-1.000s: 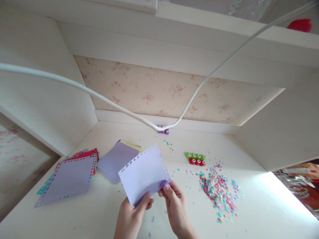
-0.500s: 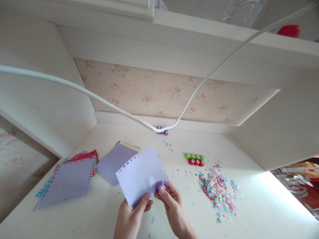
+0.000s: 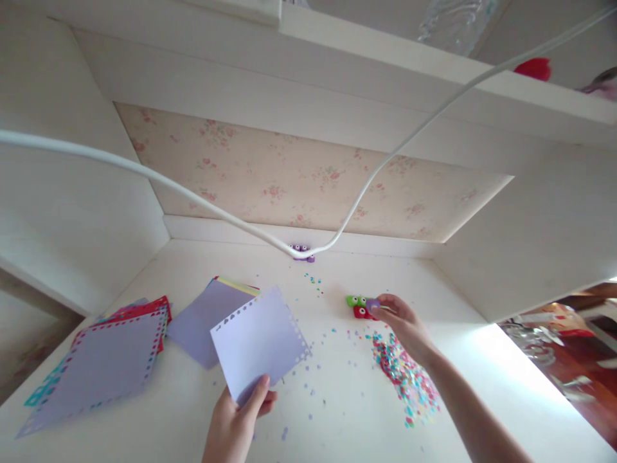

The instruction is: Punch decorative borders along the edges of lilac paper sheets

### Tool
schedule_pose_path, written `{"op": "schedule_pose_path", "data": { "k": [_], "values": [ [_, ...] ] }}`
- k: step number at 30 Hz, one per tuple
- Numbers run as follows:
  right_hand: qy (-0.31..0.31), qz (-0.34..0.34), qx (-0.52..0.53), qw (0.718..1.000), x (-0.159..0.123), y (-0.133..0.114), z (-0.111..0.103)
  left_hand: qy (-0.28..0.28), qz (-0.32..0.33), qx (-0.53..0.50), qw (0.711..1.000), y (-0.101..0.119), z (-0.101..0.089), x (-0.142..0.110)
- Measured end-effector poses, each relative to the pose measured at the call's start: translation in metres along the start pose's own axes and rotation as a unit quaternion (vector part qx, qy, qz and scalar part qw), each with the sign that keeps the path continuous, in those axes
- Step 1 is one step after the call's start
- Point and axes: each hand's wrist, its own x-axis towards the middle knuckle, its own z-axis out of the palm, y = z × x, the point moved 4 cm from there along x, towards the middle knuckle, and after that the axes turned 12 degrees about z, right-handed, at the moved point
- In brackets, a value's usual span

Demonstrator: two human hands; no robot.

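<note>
My left hand (image 3: 241,415) pinches the lower edge of a lavender paper sheet (image 3: 260,344), thumb on top. Small shapes are punched along the sheet's upper-left and right edges. Over to the right, my right hand (image 3: 398,315) grips a small purple craft punch (image 3: 373,306) between thumb and fingers. It is at the row of green punches (image 3: 355,300) and red punches (image 3: 360,312), partly covering them. Whether the purple punch touches them or the table, I cannot tell. More purple punches (image 3: 303,251) stand at the back, by the wall.
A heap of coloured confetti (image 3: 405,376) lies below my right forearm, with loose bits scattered around. At left are a stack of punched sheets (image 3: 116,354) and a stack of lavender paper (image 3: 207,321). A white cable (image 3: 241,226) crosses the view above the table.
My right hand has moved from the sheet's right corner to the green and red punches, carrying the purple punch. My left hand still holds the sheet. The whole view has shifted slightly.
</note>
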Motion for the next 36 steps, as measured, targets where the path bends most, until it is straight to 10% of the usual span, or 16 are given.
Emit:
{"op": "schedule_pose_path", "data": {
  "k": [8,21,25,32,36],
  "values": [
    [0.049,0.078,-0.125,0.988,0.083,0.015,-0.097,-0.034,-0.013,0.035,0.999,-0.03,-0.011,0.009],
    [0.014,0.045,-0.283,0.958,0.128,0.012,-0.059,-0.017,-0.037,0.04,0.998,-0.04,-0.015,0.017],
    [0.064,-0.033,-0.359,0.93,0.139,-0.016,-0.014,-0.028,-0.042,0.057,0.997,-0.033,-0.015,0.018],
    [-0.019,-0.165,-0.424,0.89,0.16,-0.04,0.14,-0.009,-0.031,0.075,0.997,-0.016,-0.014,0.012],
    [-0.016,-0.153,-0.42,0.894,0.17,-0.042,0.164,0.025,-0.011,0.064,0.998,-0.01,-0.016,0.007]
  ]
}}
